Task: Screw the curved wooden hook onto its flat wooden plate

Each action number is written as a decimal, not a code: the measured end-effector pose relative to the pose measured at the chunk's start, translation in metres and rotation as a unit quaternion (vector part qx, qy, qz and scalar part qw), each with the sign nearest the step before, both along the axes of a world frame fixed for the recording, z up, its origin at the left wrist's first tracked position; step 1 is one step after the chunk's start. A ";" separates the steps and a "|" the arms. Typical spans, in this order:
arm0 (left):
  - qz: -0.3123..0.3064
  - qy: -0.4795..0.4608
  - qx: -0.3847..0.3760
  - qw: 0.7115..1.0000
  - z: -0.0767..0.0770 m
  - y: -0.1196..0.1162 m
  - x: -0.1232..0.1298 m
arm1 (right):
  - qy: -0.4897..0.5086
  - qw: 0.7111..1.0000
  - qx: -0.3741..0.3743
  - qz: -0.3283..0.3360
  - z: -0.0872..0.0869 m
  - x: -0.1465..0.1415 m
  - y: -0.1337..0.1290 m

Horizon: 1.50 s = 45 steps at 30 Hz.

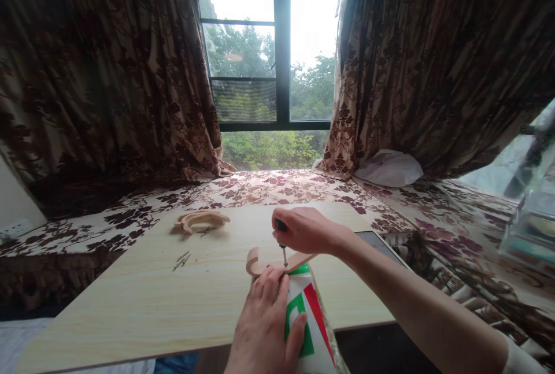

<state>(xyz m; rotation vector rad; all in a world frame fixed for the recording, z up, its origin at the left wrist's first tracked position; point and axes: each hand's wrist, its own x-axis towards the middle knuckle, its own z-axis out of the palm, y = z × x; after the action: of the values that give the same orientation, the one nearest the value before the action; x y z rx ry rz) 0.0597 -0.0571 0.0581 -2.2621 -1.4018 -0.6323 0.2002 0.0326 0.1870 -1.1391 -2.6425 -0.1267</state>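
Note:
My right hand (299,229) is closed around the dark handle of a screwdriver (284,254), its shaft pointing straight down. The tip meets a curved, hook-shaped wooden piece (252,261) with an upturned left end. That piece lies across the far end of a flat white, green and red printed panel (318,330). My left hand (264,319) presses its fingertips on the near side of the wooden piece, while its thumb rests on the panel. Fingers hide part of the wood, and a screw under the tip is too small to make out.
On the pale wooden table (130,304), more curved wooden pieces (202,221) lie at the back left. Several screws (181,261) are loose nearby. A dark flat tablet-like device (377,245) sits at the right edge. A white plastic bag (389,167) rests by the curtain.

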 end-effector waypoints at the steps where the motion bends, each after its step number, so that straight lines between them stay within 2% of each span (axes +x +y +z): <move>1: -0.001 -0.003 -0.004 1.000 0.000 0.000 0.000 | 0.000 1.000 -0.001 -0.002 -0.001 0.000 0.000; 6: -0.002 0.000 0.001 1.000 0.001 0.001 0.000 | 0.014 0.999 0.007 -0.042 -0.006 0.001 0.007; 10: -0.016 -0.006 0.013 1.000 -0.001 0.002 -0.001 | 0.015 1.000 -0.003 -0.006 -0.003 0.005 0.008; 13: -0.010 -0.025 -0.008 1.000 0.000 0.000 0.000 | 0.008 0.999 -0.020 0.029 0.000 0.006 0.006; 17: 0.002 -0.034 -0.040 0.999 0.005 -0.002 0.003 | 0.007 1.000 -0.018 -0.006 -0.003 0.005 0.007; 20: 0.009 -0.023 -0.035 0.999 0.005 -0.003 0.004 | 0.005 0.999 -0.010 -0.030 -0.002 0.004 0.008; 26: 0.008 -0.016 -0.032 0.999 0.003 -0.002 0.003 | -0.006 1.000 -0.011 0.016 0.006 0.009 0.006; 33: 0.010 -0.008 -0.033 0.999 0.004 -0.001 0.003 | -0.007 1.000 -0.001 -0.006 0.004 0.007 0.007; 39: 0.015 -0.005 -0.049 0.999 0.007 -0.002 0.005 | -0.008 1.000 0.002 0.024 0.008 0.006 0.006; 45: 0.017 -0.013 -0.072 0.997 0.010 -0.003 0.006 | -0.004 1.000 0.016 -0.015 0.001 0.002 0.008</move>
<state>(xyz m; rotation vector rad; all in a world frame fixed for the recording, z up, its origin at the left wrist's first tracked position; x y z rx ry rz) 0.0656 -0.0605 0.0676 -2.3418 -1.5397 -0.5680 0.2022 0.0405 0.1883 -1.1711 -2.6212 -0.1800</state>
